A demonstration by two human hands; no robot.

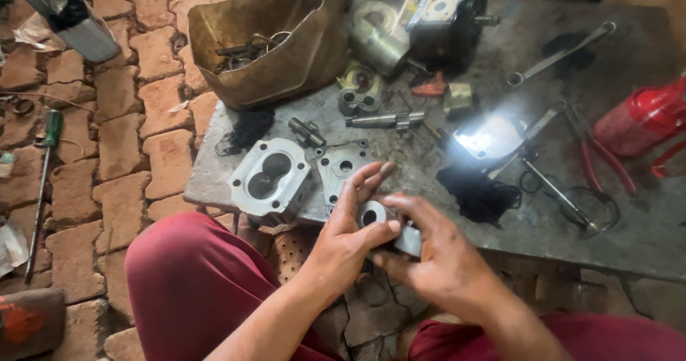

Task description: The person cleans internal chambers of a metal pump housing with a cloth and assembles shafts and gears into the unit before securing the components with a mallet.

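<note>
1. Hands: my left hand [350, 236] and right hand [436, 261] meet just in front of the near edge of the counter [400, 211], above my knees. Both grasp the same thing, a small metal bushing block [386, 224] with a round bore. The left thumb presses its face while the left fingers [366, 182] stand loosely extended; the right hand cups it from below and behind.
2. Handling, as I judge it: the block is solid machined metal, so stiff and dense for its size. Its faces look smooth and may be oily, hence slippery. The flat outer sides are the safest place to grip; the bore and polished faces are best left unscratched.
3. Counter, near side: an aluminium pump housing [270, 177] with a figure-eight cavity lies just left of the hands, and a flat cover plate [341, 168] sits just beyond them.
4. Counter, middle: a geared shaft [386, 120], a second short gear [307, 132] and a black rag [477, 193] lie apart from one another.
5. Counter, far side: a worn bag of tools [275, 43], a spanner [561, 53] and red-handled pliers [604, 162].
6. Brick floor [143, 118]: a green-handled screwdriver [44, 182] lies well to the left.
</note>
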